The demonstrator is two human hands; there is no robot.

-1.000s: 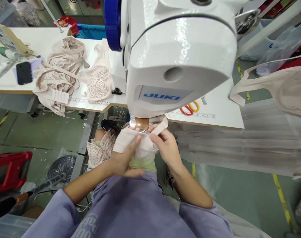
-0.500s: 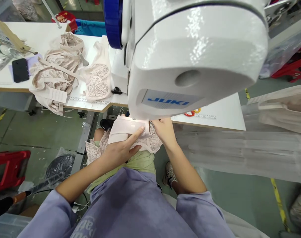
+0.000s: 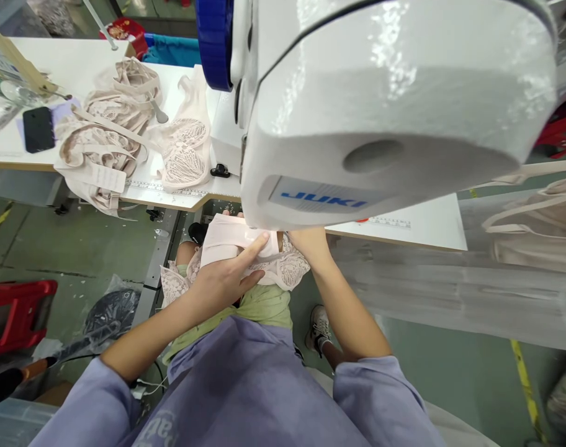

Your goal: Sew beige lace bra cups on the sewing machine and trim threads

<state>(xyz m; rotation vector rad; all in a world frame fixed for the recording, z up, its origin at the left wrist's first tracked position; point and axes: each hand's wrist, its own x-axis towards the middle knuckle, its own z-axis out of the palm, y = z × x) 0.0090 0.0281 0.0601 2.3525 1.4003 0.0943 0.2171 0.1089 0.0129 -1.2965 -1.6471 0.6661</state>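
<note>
Nearest: both forearms reach forward from mauve sleeves [image 3: 94, 397] and converge beyond the lap. The left hand [image 3: 218, 282] lies palm down over a bra [image 3: 223, 241], one finger straight out on its pale panel, thumb angled off; cannot tell whether the remaining fingers grip below. The right hand [image 3: 313, 247] comes in from the other side, fingers hidden by the machine [image 3: 306, 167]; its grip cannot be told.

Change: a second ago the right hand held a strap end up in plain view. Now no strap end shows, and the panel lies flatter, far edge close under the machine's head. Reads as cloth steadied in place rather than loose.

Farther: on the counter [image 3: 432, 220], a lace bra [image 3: 187, 155] just left of the machine, then a tangled heap [image 3: 108, 127], then a phone [image 3: 38, 130].
</note>
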